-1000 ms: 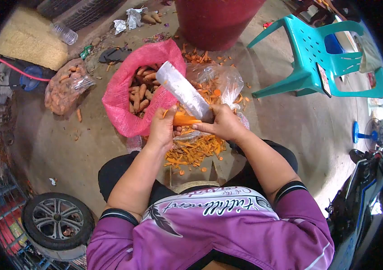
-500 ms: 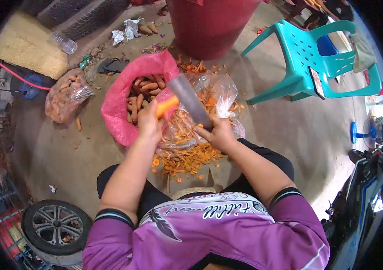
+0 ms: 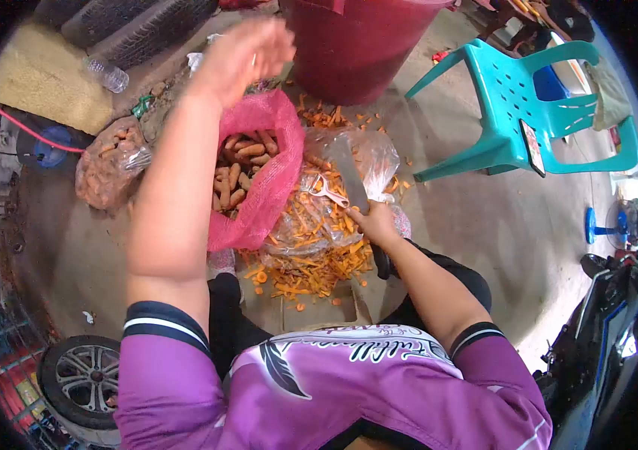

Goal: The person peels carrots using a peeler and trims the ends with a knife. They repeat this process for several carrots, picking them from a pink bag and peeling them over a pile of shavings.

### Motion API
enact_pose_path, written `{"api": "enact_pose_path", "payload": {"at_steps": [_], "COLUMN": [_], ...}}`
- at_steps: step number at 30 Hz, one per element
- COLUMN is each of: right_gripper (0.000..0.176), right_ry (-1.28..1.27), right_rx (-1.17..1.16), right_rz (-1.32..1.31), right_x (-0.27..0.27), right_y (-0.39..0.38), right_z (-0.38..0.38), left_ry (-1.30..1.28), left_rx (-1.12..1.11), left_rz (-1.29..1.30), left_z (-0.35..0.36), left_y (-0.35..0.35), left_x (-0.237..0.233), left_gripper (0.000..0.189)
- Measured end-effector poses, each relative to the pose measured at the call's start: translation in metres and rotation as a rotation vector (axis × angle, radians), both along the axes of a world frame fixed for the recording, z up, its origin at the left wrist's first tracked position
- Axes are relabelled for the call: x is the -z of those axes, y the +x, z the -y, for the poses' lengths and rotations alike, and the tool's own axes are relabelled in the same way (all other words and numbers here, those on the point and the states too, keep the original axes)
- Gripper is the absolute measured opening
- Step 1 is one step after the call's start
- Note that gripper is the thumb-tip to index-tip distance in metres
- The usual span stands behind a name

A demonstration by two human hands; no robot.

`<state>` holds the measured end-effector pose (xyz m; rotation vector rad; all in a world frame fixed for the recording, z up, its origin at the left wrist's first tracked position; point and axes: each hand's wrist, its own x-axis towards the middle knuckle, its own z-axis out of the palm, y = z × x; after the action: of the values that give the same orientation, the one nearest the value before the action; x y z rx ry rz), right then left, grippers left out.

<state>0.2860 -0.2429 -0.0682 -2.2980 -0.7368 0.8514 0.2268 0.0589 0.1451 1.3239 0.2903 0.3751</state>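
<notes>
My left hand (image 3: 248, 60) is raised by the rim of the big red tub (image 3: 368, 52), its fingers slightly blurred but apart, with nothing visible in them. Wrapped around a wide-bladed knife (image 3: 350, 171), my right hand (image 3: 376, 223) stays low over the peelings, the blade pointing away from me. A pale pink peeler (image 3: 325, 191) shows beside the blade, its handle end right at my right fingertips. Below lies clear plastic (image 3: 300, 232) strewn with orange carrot peelings (image 3: 308, 274). An open pink sack (image 3: 278, 187) of unpeeled carrots (image 3: 240, 176) stands to the left.
A green plastic chair (image 3: 499, 112) with a phone-like object on its seat stands at the right. Left of the sack sits a plastic bag (image 3: 113, 161) of carrots. A wheel (image 3: 86, 379) lies at lower left, and a motorcycle (image 3: 608, 322) stands at far right.
My left hand has swung up and away toward the red tub, and the carrot it held is out of sight. The knife has turned more upright, and the peeler has come into view.
</notes>
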Motion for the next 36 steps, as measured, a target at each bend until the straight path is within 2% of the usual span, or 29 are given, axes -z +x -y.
{"api": "enact_pose_path", "payload": {"at_steps": [1, 2, 3, 5, 6, 7, 8, 9, 10, 11, 12, 13, 15, 16, 19, 20, 22, 23, 25, 28, 29, 31, 32, 33, 35, 36], "right_gripper": [0.043, 0.042, 0.041, 0.044, 0.046, 0.047, 0.045, 0.045, 0.045, 0.045, 0.046, 0.044, 0.042, 0.038, 0.036, 0.033, 0.027, 0.027, 0.026, 0.03, 0.031, 0.034, 0.038, 0.038, 0.037, 0.036], "right_ry": [-0.057, -0.112, -0.164, -0.274, -0.324, -0.375, -0.42, -0.415, -0.412, -0.407, -0.386, -0.405, -0.438, -0.264, -0.129, -0.137, -0.018, -0.034, -0.064, -0.289, -0.313, -0.368, -0.203, -0.19, -0.15, -0.049], "right_rx": [0.0, -0.003, -0.01, -0.04, -0.034, -0.028, -0.042, -0.055, -0.07, -0.086, -0.067, -0.162, -0.349, -0.409, -0.344, -0.287, -0.199, -0.21, -0.237, -0.267, -0.334, -0.463, -0.325, -0.272, -0.162, -0.221], "right_rz": [0.04, 0.082, 0.123, 0.096, 0.06, 0.023, 0.046, 0.08, 0.115, 0.15, 0.027, 0.071, 0.159, 0.154, 0.132, 0.101, 0.375, 0.418, 0.503, 0.286, 0.314, 0.363, 0.352, 0.144, -0.271, -0.484], "right_x": [0.024, 0.047, 0.062, 0.075, 0.078, 0.083, 0.089, 0.089, 0.087, 0.088, 0.118, 0.135, 0.152, 0.154, 0.155, 0.157, 0.182, 0.188, 0.195, 0.215, 0.224, 0.24, 0.238, 0.218, 0.137, 0.11], "right_y": [0.003, 0.008, 0.011, 0.011, 0.008, 0.003, -0.006, -0.014, -0.022, -0.028, -0.029, -0.033, -0.04, -0.038, -0.016, -0.005, 0.014, 0.022, 0.034, 0.046, 0.052, 0.068, 0.075, 0.08, 0.092, 0.094], "right_z": [0.001, -0.001, -0.005, -0.019, -0.027, -0.033, -0.038, -0.043, -0.048, -0.051, -0.048, -0.049, -0.053, -0.05, -0.072, -0.085, -0.111, -0.125, -0.15, -0.161, -0.16, -0.149, -0.143, -0.142, -0.149, -0.149], "left_ry": [-0.051, -0.034, 0.043, 0.205, 0.576, 0.985, 0.997, 0.666, 0.748, 0.567, 0.554, 0.541, 0.732, 0.826, 0.402, 0.438, 0.509, 0.562, 0.414, 0.246, 0.198, 0.401, 0.501, 0.639, 0.913, 0.881], "left_rx": [-0.151, -0.229, -0.302, -0.331, -0.412, -0.427, -0.398, -0.258, -0.055, 0.197, 0.312, 0.425, 0.411, 0.407, 0.757, 0.745, 0.472, 0.344, 0.13, -0.085, -0.138, -0.236, -0.282, -0.295, -0.323, -0.221], "left_rz": [-0.18, -0.288, -0.511, -0.744, -0.643, -1.064, -0.924, -0.954, -1.093, -1.115, -1.073, -1.029, -0.989, -0.962, -0.983, -1.047, -1.049, -1.058, -0.954, -0.809, -0.76, -0.617, -0.543, -0.465, -0.3, -0.277], "left_z": [0.006, -0.003, -0.003, 0.01, 0.017, 0.042, 0.05, 0.071, 0.091, 0.108, 0.126, 0.14, 0.151, 0.153, 0.08, 0.062, 0.042, 0.035, 0.031, 0.033, 0.035, 0.039, 0.041, 0.045, 0.052, 0.055], "left_y": [-0.014, -0.028, -0.044, -0.076, -0.093, -0.1, -0.12, -0.122, -0.125, -0.122, -0.119, -0.118, -0.121, -0.122, -0.095, -0.089, -0.085, -0.082, -0.078, -0.073, -0.07, -0.064, -0.06, -0.055, -0.04, -0.033], "left_x": [0.029, 0.075, 0.111, 0.185, 0.238, 0.234, 0.29, 0.289, 0.317, 0.315, 0.311, 0.31, 0.331, 0.343, 0.318, 0.313, 0.302, 0.303, 0.296, 0.288, 0.287, 0.28, 0.276, 0.273, 0.268, 0.264], "left_gripper": [0.029, 0.027, 0.02, 0.023, 0.031, 0.043, 0.054, 0.057, 0.058, 0.059, 0.062, 0.064, 0.062, 0.061, 0.059, 0.059, 0.054, 0.05, 0.04, 0.027, 0.023, 0.017, 0.015, 0.016, 0.021, 0.035]}}
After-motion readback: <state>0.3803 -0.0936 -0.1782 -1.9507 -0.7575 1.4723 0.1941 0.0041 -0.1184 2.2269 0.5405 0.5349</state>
